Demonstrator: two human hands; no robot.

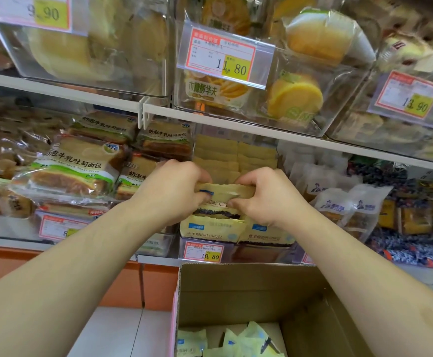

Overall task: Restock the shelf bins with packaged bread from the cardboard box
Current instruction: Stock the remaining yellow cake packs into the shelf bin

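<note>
While both hands' grips (pixel 174 188) (pixel 266 194) pinch a bread pack (pixel 223 199), stocked shelf bins (pixel 236 249) surround it.

No sleeves on me here, both forearms bare up to my left hand (pixel 170 188) and right hand (pixel 269 195); no rings, no watch, no gloves.

The box (pixel 248 292) sits at 6 o'clock, below the bin (pixel 236 249). A packet (pixel 223 199) lies atop the bin's packets, between both hands. Milk toast (pixel 73 168) lies at 9 o'clock.
</note>
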